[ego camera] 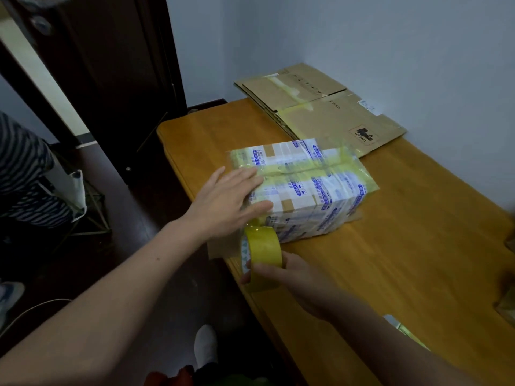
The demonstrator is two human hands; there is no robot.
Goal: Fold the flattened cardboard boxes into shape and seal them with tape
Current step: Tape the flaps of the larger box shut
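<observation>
The left grip [228, 201] lies spread and flat on the end of the box [312, 190] nearest it, on the worktop [404, 246]. Just beneath it, the right grip [289, 277] curls round the tape roll [260, 252]. Press the palm down firmly and pull the roll taut, so the strip should lie smooth. Beyond both grips, flattened boxes [328, 112] rest by the pale wall [390, 51].

Wood table [418, 260] agst grey wall [390, 51]; dark door [111, 65] L; striped garment [19, 168] far L; white cable [28, 309] on floor.

wooden table [404, 246], taped box [306, 188], flattened cardboard [320, 107]
</observation>
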